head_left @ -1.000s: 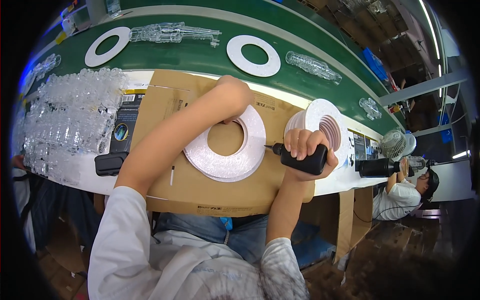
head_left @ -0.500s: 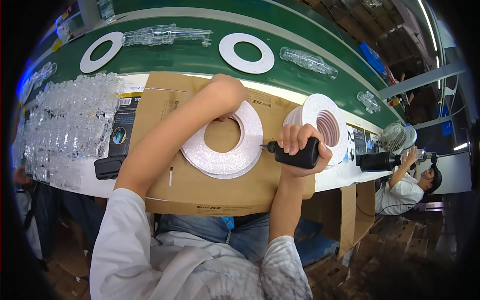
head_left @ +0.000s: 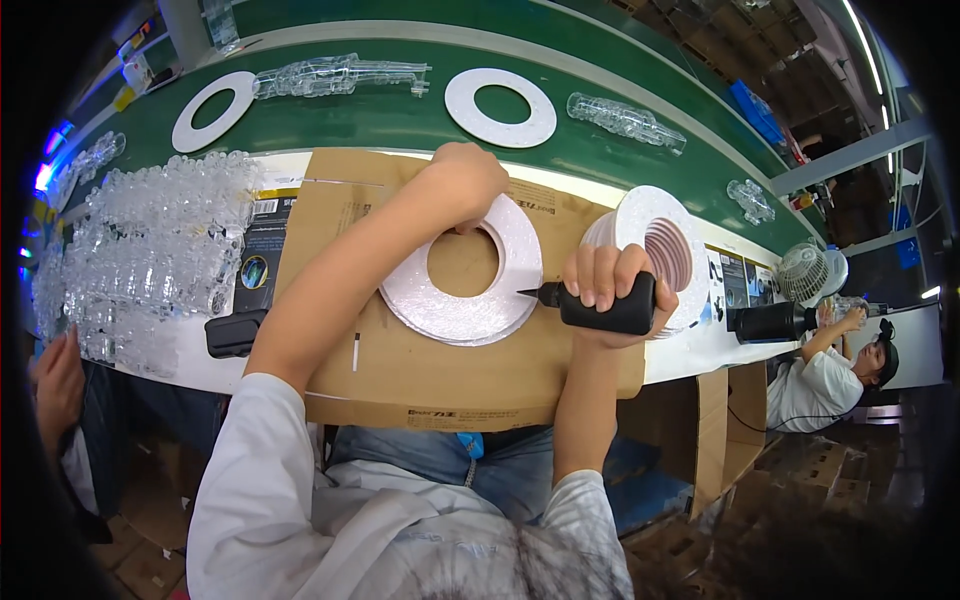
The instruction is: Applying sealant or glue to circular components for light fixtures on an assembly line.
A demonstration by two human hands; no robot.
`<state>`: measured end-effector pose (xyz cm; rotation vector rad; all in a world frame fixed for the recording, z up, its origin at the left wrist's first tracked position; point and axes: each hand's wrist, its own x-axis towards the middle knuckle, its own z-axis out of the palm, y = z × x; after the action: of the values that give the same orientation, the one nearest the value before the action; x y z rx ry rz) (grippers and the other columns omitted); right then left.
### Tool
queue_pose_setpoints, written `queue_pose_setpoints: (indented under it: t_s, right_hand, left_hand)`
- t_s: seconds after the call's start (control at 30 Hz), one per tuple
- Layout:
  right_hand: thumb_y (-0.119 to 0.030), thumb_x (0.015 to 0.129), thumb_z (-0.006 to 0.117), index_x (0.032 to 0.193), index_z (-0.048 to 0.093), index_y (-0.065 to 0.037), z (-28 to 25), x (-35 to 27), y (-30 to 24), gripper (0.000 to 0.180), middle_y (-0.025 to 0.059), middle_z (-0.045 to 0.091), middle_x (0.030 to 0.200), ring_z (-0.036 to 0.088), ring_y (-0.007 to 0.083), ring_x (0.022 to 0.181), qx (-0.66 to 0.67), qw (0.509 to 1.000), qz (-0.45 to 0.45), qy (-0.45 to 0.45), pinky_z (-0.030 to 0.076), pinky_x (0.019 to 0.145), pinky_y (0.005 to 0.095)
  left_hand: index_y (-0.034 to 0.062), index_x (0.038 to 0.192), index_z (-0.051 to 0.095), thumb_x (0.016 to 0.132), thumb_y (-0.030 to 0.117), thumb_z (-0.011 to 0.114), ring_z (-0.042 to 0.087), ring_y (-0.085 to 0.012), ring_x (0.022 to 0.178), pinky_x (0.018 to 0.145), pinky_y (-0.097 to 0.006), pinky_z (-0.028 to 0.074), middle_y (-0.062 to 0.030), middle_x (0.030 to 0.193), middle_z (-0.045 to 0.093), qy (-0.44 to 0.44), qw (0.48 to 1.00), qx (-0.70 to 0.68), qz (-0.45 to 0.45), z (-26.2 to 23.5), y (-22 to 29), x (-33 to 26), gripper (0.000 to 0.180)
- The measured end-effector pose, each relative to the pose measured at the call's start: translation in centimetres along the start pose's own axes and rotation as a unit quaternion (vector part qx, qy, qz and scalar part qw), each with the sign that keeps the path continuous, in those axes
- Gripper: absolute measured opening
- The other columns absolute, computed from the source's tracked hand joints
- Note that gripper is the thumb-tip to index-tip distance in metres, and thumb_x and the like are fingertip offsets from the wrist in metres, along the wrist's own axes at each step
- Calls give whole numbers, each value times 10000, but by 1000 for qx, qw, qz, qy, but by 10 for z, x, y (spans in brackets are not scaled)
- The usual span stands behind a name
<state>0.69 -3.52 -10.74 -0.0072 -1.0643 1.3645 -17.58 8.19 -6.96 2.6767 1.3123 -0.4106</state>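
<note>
A glittery white flat ring (head_left: 430, 300) lies on a brown cardboard sheet (head_left: 340, 385) in front of me, with another ring's edge showing beneath it. My left hand (head_left: 467, 185) is curled over the ring's far side, its fingertips reaching the rim of the hole; most of its fingers are hidden. In my right hand (head_left: 600, 275) is a black squeeze bottle (head_left: 615, 308) with a pointed nozzle, tipped sideways. The nozzle points left over the ring's right part; I cannot tell if it touches. Just beyond that hand stands a stack of similar white rings (head_left: 645, 215).
Clear plastic parts (head_left: 160, 245) are heaped at left, near a black case (head_left: 232, 335). On the green belt (head_left: 380, 120) lie separate white rings (head_left: 500, 78) and clear parts (head_left: 340, 75). A small fan (head_left: 803, 272) and a co-worker (head_left: 835, 375) are at right; another person's hand (head_left: 60, 385) shows at far left.
The nozzle has moved left, from the ring's right edge to over its surface. My left hand stays at the far side. The view has shifted slightly, and the other person's hand at far left has risen.
</note>
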Motion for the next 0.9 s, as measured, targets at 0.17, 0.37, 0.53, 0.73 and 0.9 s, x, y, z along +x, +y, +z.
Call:
queue_pose_setpoints:
  t_s: [0.17, 0.37, 0.53, 0.73, 0.9]
  right_hand:
    - [-458, 911, 424, 711, 452, -119, 5, -4, 15, 394, 22, 502, 601, 467, 164, 602, 25, 999, -2, -19, 379, 625, 329]
    - [-459, 865, 454, 694, 466, -105, 11, -5, 17, 393, 33, 518, 583, 467, 161, 556, -15, 1000, 24, 6, 376, 601, 320]
    - [-454, 855, 455, 692, 464, -103, 11, -4, 16, 388, 32, 514, 575, 466, 159, 544, -46, 999, 27, -3, 375, 588, 317]
    - [-442, 849, 451, 687, 454, -101, 13, -4, 16, 378, 26, 503, 569, 458, 155, 537, -64, 997, 34, -3, 369, 581, 315]
    - [-440, 847, 453, 685, 457, -99, 16, -6, 16, 378, 27, 500, 562, 452, 154, 526, -94, 995, 46, 3, 370, 578, 314]
  left_hand:
    - [53, 929, 738, 552, 181, 891, 718, -300, 867, 738, -384, 587, -133, 907, 732, 42, 999, -5, -5, 6, -4, 2, 426]
    - [89, 952, 770, 562, 153, 879, 722, -253, 906, 728, -361, 587, -99, 974, 739, 4, 1000, 11, -26, 2, -2, 4, 410]
    - [47, 873, 752, 536, 188, 893, 723, -292, 856, 730, -371, 588, -145, 892, 733, 31, 999, 6, -12, 5, -4, 4, 391]
    - [46, 870, 753, 528, 173, 889, 724, -288, 848, 721, -369, 588, -146, 886, 733, 47, 999, 3, -7, 3, -3, 3, 389]
    - [100, 964, 776, 553, 155, 881, 721, -252, 921, 739, -355, 584, -100, 1005, 739, -6, 999, 11, -31, -1, 0, 3, 428]
